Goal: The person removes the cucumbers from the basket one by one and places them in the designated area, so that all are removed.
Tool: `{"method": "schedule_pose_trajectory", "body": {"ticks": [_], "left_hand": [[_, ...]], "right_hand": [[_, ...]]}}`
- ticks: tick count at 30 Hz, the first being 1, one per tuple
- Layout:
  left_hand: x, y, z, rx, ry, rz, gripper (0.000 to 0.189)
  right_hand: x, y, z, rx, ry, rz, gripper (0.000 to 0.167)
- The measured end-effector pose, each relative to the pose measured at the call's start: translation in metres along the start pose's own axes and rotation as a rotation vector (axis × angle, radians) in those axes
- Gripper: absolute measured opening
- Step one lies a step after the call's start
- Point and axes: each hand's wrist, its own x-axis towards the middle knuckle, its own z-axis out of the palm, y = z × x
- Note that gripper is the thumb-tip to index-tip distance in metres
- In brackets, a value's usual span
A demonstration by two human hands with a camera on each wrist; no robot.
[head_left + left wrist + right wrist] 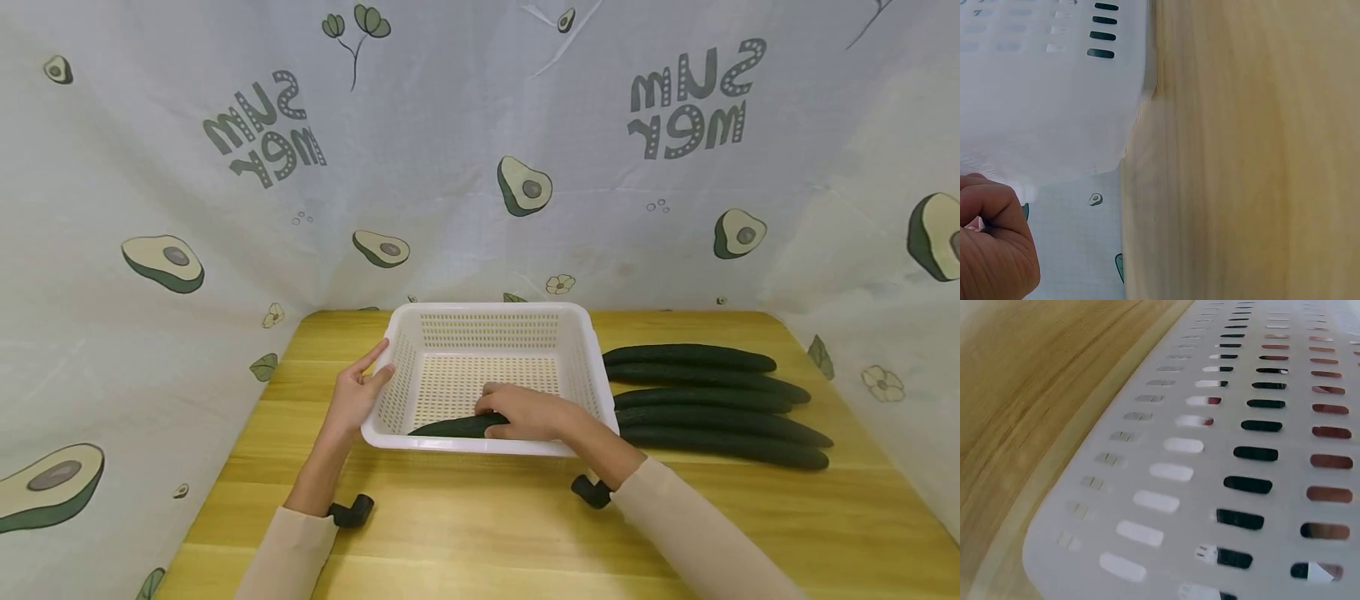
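Note:
A white plastic basket (491, 309) with slotted walls stands on the wooden table. My left hand (354, 402) holds its left rim, with the thumb over the edge; in the left wrist view that hand (994, 244) shows curled beside the basket wall (1047, 119). Inside, along the near wall, lies a dark green cucumber (457, 427). My right hand (525, 412) reaches over the near right corner and grips this cucumber's right part, with thumb and fingers around it. The right wrist view catches dark green through the slots of the basket wall (1110, 494); the right fingers are mostly hidden there.
Several more cucumbers (712, 418) lie side by side on the table (450, 533), right of the basket, their left ends close to its wall. A cloth (465, 233) printed with avocados hangs behind and at both sides. Black wrist mounts (352, 510) sit below both wrists.

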Motion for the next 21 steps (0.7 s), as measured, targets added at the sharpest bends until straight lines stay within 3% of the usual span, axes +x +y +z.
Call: {"method": "schedule_pose_trajectory", "body": {"ticks": [13,21], "left_hand": [[0.001,0.001,0.002,0.018,0.002,0.008,0.053],[0.001,0.0,0.001,0.009,0.006,-0.009,0.053]], "right_hand": [[-0.016,0.005,-0.012,0.066,0.209,0.017,0.032],[-0.037,0.007,-0.029,0.104,0.357,0.037,0.035]]}}
